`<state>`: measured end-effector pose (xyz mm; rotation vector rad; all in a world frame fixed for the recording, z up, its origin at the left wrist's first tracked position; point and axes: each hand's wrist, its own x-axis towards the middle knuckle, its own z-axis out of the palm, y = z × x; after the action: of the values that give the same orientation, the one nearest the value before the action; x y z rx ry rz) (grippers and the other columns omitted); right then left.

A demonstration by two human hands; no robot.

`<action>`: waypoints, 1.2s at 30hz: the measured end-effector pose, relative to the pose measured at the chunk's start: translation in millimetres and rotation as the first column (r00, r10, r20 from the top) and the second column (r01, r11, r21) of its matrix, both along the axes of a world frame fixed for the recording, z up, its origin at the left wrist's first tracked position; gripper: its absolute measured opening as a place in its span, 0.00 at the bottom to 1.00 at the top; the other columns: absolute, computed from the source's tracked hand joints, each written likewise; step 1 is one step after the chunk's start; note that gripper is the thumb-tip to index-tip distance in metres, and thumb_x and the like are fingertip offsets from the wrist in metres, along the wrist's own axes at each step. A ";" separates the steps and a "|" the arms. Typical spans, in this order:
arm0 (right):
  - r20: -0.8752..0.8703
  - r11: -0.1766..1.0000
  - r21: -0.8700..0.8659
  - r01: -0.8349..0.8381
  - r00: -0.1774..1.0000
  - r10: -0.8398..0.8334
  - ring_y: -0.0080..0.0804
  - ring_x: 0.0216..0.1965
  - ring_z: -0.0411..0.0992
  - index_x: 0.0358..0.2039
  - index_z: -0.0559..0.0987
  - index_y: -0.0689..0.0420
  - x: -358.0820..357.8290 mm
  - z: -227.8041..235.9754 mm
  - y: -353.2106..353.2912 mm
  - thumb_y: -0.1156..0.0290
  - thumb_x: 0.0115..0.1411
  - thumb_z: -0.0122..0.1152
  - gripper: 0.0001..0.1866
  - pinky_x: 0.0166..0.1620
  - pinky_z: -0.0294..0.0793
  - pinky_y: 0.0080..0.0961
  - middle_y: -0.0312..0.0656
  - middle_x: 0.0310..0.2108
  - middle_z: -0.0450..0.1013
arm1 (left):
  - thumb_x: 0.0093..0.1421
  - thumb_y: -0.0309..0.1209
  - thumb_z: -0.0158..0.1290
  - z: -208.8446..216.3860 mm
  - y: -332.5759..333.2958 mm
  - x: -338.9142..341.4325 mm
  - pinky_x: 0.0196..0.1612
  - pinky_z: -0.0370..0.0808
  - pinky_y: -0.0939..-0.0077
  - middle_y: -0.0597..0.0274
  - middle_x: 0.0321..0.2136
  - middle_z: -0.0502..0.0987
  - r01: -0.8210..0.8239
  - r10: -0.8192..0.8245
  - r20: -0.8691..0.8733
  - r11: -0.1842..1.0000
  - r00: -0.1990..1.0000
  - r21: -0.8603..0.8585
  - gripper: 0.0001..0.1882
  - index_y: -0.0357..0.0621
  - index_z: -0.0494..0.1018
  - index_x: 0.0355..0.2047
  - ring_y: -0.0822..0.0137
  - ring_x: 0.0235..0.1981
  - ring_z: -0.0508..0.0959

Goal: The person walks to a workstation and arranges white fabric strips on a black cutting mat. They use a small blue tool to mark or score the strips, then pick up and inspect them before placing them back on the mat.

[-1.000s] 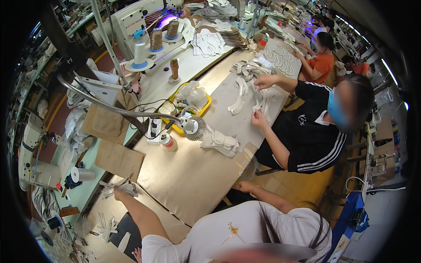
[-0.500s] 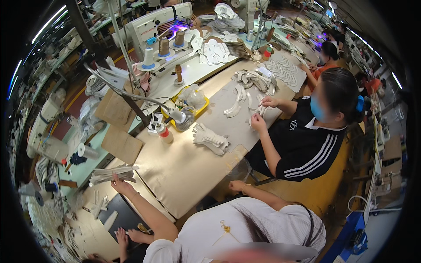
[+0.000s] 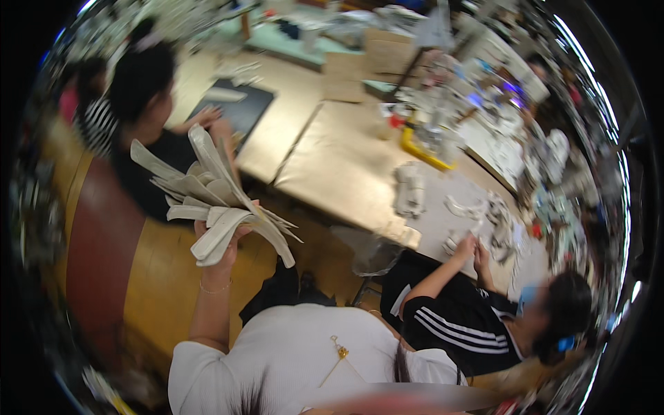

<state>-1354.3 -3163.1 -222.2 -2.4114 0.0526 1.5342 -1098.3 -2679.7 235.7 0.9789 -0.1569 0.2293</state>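
My left hand [image 3: 223,254] is raised in front of me on the left. Its fingers are closed round the lower part of a fanned bundle of off-white curved strips [image 3: 207,181], which look like cut leather or fabric pieces. The strips spread up and outward, hiding much of the palm and fingers. Beneath the bundle lies the floor, short of the table edge. My right hand does not show; my right arm is mostly lost behind my body and white top.
A long tan-covered table [image 3: 339,162] runs ahead, with a dark board [image 3: 242,104], a yellow tray [image 3: 422,153] and a bundle of pale strips [image 3: 410,190]. Co-workers sit left [image 3: 149,131] and right [image 3: 456,325]; the right one handles pale pieces. A clear plastic bag [image 3: 370,252] hangs at the edge.
My left hand has brought the strip bundle off the table's left end and in toward me. The view has swung left, showing the seated co-worker there. My right hand has gone out of sight.
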 end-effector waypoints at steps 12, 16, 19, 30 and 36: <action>0.300 0.741 -0.141 -0.656 0.686 0.664 0.45 0.44 0.77 0.43 0.82 0.56 218.6 128.3 201.9 0.67 0.58 0.55 0.15 0.52 0.75 0.37 0.50 0.45 0.77 | 0.52 0.28 0.66 30.5 176.8 -282.5 0.56 0.74 0.56 0.55 0.45 0.77 -0.828 0.831 0.038 0.547 0.554 0.124 0.25 0.38 0.70 0.50 0.57 0.47 0.78; 0.377 0.973 0.077 -0.217 0.910 0.172 0.53 0.47 0.76 0.40 0.82 0.57 217.6 169.1 347.8 0.62 0.58 0.52 0.17 0.51 0.74 0.42 0.52 0.44 0.77 | 0.53 0.26 0.64 55.4 248.5 -335.2 0.56 0.73 0.57 0.55 0.47 0.76 -0.856 0.855 0.099 0.491 0.509 0.160 0.23 0.39 0.70 0.49 0.58 0.47 0.77; 0.402 0.940 0.127 -0.318 0.882 0.244 0.50 0.44 0.77 0.37 0.83 0.57 185.0 175.7 467.4 0.64 0.56 0.55 0.15 0.48 0.76 0.40 0.51 0.41 0.79 | 0.53 0.27 0.65 54.9 314.2 -377.1 0.57 0.72 0.60 0.57 0.46 0.77 -0.928 0.934 0.056 0.340 0.352 0.154 0.24 0.40 0.70 0.49 0.61 0.47 0.77; -0.018 0.868 0.491 -0.079 0.995 0.101 0.37 0.28 0.76 0.36 0.79 0.61 120.8 163.6 759.7 0.67 0.54 0.56 0.13 0.37 0.75 0.36 0.48 0.33 0.78 | 0.52 0.25 0.65 52.5 558.6 -435.5 0.57 0.72 0.63 0.59 0.46 0.76 -0.915 0.920 0.024 0.387 0.392 0.116 0.27 0.40 0.69 0.52 0.64 0.46 0.77; 0.264 0.822 -0.030 -0.568 0.789 0.555 0.40 0.25 0.76 0.32 0.80 0.63 204.3 109.7 850.4 0.66 0.54 0.56 0.13 0.31 0.74 0.36 0.49 0.28 0.79 | 0.53 0.27 0.65 28.5 690.9 -407.0 0.58 0.72 0.60 0.57 0.47 0.76 -0.944 0.949 0.006 0.313 0.315 0.108 0.29 0.39 0.67 0.55 0.63 0.47 0.77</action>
<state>-1150.0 -2312.7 -112.5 -2.7068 -0.8266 1.3666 -1505.3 -1988.8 264.1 1.0708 0.5365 1.3366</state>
